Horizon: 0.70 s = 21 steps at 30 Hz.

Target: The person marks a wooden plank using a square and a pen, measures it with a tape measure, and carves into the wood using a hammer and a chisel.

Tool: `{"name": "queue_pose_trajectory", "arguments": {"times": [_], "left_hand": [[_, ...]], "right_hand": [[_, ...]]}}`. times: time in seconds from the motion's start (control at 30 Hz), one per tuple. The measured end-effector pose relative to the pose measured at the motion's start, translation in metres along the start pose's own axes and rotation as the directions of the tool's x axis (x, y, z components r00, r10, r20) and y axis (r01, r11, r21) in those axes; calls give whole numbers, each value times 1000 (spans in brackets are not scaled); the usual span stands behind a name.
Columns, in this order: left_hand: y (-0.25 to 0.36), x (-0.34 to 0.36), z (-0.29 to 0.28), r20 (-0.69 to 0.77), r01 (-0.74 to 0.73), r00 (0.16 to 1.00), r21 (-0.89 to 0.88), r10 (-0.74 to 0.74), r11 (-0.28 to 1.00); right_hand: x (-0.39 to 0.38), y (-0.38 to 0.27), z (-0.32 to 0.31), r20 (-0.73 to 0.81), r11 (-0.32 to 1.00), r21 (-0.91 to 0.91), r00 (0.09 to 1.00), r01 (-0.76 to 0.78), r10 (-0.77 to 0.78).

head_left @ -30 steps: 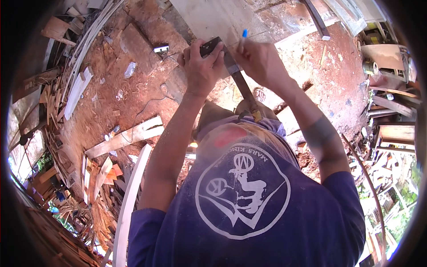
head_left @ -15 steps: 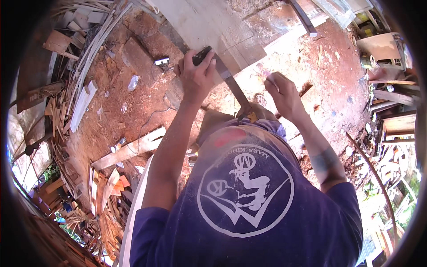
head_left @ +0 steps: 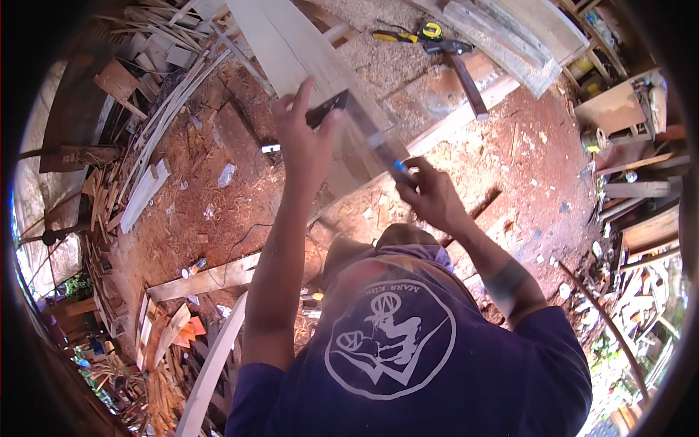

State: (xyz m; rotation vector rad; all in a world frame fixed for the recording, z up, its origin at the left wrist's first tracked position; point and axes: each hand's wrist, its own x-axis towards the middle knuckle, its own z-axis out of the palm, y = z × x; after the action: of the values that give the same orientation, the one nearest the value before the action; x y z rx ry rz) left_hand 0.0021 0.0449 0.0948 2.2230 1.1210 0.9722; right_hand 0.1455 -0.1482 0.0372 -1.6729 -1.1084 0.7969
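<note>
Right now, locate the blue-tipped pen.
In the head view, just above and right of centre, the blue-tipped pen is in the right hand, overlapping the square's blade.

Try sq. (head_left: 328,109) was over near end of board (head_left: 280,44), L hand (head_left: 301,138) at its L end, R hand (head_left: 437,198) w/ pen (head_left: 398,166) at its near R end. Hammer (head_left: 466,84) lay beyond R hand, R of board; wood strips (head_left: 176,98) on ground (head_left: 542,156), far L.

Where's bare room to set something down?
Board's upper part, beyond the left hand and square. Dirt floor, lightly littered, between right hand and right-side wood pile. Crowded: around the yellow-and-black tools, and lower left, among wood scraps.
</note>
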Motion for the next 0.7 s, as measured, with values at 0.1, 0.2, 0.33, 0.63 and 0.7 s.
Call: {"name": "queue_pose_trajectory", "arguments": {"times": [0.1, 0.2, 0.33, 0.63, 0.7], "left_hand": [[18, 17, 8, -106, -79, 992, -66, 72, 995], [-18, -4, 25, -145, -93, 984, 86, 105, 992], [-63, -66, 65, -104, 104, 991, 266, -78, 958], [-40, -79, 96, -160, 96, 987, 446, -26, 890], [-44, -80, 96, -155, 56, 988, 429, 12, 902]], "right_hand": [[57, -5, -47, -105, 991, -115, 993, -65, 53], [137, 27, -86, -235, 936, -352, 969, -13, -75], [234, 75, -134, -181, 953, -300, 983, -40, -15], [353, 142, -248, -121, 527, -850, 975, -4, -188], [354, 143, -248, -165, 389, -920, 951, -53, -261]]}}
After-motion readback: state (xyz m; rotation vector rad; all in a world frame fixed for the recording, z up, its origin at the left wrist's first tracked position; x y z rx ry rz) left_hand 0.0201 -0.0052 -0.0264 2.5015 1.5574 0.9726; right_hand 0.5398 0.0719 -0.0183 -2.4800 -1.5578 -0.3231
